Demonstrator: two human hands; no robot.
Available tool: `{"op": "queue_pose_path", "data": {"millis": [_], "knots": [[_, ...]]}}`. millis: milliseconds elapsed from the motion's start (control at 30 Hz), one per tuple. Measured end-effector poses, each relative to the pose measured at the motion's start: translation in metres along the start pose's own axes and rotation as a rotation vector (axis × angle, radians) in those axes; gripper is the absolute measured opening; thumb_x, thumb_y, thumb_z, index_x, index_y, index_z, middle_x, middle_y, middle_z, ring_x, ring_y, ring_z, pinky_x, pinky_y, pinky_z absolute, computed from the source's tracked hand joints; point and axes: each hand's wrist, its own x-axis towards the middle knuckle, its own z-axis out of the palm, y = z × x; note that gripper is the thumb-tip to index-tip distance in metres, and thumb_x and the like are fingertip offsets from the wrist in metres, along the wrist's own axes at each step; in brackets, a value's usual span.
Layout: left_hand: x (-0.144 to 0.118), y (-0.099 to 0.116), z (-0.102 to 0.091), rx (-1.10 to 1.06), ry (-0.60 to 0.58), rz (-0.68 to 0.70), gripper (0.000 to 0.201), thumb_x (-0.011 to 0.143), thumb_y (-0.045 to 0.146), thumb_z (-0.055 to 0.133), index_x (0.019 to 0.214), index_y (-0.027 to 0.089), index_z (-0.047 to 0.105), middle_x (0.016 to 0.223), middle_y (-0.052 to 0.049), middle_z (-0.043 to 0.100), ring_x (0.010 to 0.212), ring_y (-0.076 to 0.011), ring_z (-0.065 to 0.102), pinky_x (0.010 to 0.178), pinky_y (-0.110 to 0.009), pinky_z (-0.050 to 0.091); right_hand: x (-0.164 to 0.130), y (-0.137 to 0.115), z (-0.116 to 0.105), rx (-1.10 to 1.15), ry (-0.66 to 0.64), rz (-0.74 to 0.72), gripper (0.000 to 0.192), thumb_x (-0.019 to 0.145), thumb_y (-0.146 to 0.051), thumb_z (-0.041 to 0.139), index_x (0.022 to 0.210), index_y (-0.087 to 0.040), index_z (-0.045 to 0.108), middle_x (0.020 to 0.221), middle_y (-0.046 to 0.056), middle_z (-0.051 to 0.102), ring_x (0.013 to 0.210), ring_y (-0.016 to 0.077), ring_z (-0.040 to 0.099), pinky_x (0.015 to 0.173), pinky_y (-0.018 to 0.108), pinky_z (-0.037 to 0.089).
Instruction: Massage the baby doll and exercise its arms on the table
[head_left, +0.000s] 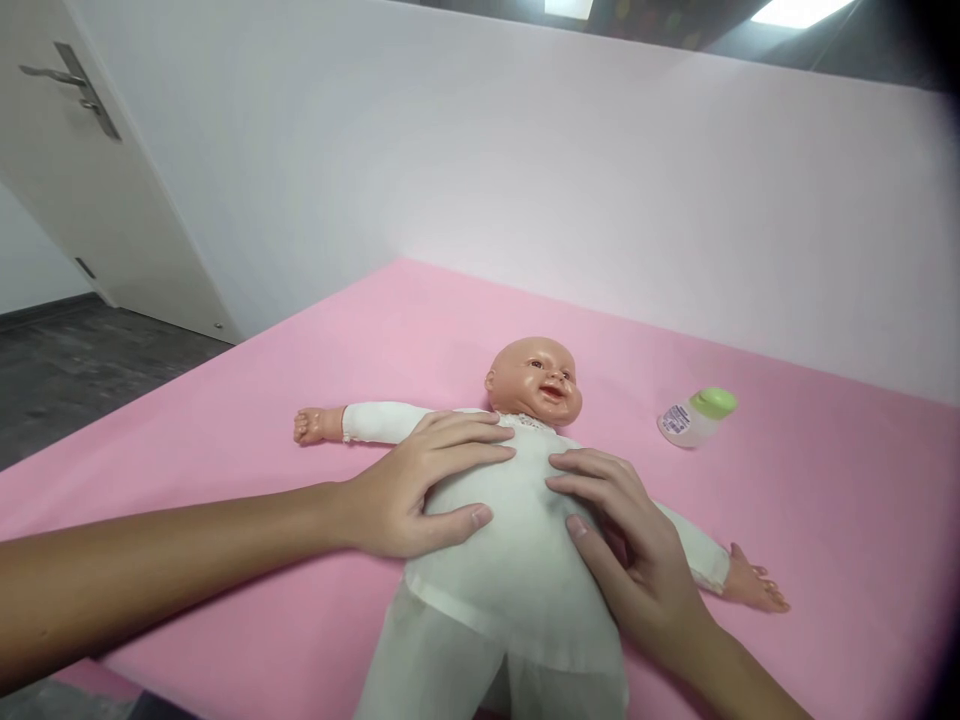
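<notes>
1. Left hand: grip loose, palm flat on the doll's chest side, fingers spread, thumb pressed to the white suit; clasping nothing.
2. Right hand: same, fingers curved and resting on the doll's other side, not clenched.
3. Doll lies face-up on the pink worktop, arms stretched wide, head toward the wall.
4. Small bottle with green cap on its side, near the doll's head, apart from both hands.
5. White door at far left.
</notes>
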Motion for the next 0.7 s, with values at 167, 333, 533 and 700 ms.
{"op": "queue_pose_path", "data": {"millis": [167,333,533,700], "knots": [[0.0002,-0.0001,0.0003,0.0,0.007,0.005,0.058,0.092,0.034,0.067,0.148,0.028,0.053,0.152,-0.011,0.054,0.144,-0.0359,0.045,0.121,-0.058,0.033,0.0004,0.0004,0.0007,-0.018,0.013,0.007,0.034,0.097,-0.021,0.056,0.129,-0.026,0.065,0.14,0.012,0.06,0.134,0.0317,0.052,0.106,0.055,0.049],[-0.0005,-0.001,0.0001,-0.003,0.002,0.003,0.059,0.093,0.033,0.067,0.149,0.027,0.052,0.154,-0.011,0.053,0.145,-0.0354,0.044,0.122,-0.058,0.033,-0.0012,-0.0011,0.0028,0.007,0.022,-0.038,0.034,0.096,-0.017,0.056,0.127,-0.026,0.067,0.138,0.011,0.063,0.134,0.0311,0.053,0.108,0.056,0.048],[0.0,-0.0005,-0.0006,-0.014,0.006,0.037,0.059,0.093,0.033,0.065,0.15,0.027,0.051,0.153,-0.012,0.053,0.143,-0.0353,0.047,0.122,-0.058,0.033,-0.0022,-0.0053,0.0028,0.025,0.014,-0.094,0.035,0.094,-0.013,0.056,0.125,-0.025,0.069,0.134,0.011,0.066,0.132,0.0318,0.055,0.107,0.057,0.049],[0.0014,0.0005,-0.002,-0.068,-0.053,0.203,0.063,0.091,0.033,0.063,0.151,0.025,0.048,0.148,-0.015,0.058,0.137,-0.0365,0.054,0.118,-0.059,0.037,0.0002,-0.007,0.0028,0.021,0.03,-0.109,0.035,0.094,-0.012,0.056,0.123,-0.025,0.07,0.13,0.011,0.068,0.129,0.032,0.057,0.104,0.057,0.051]]}}
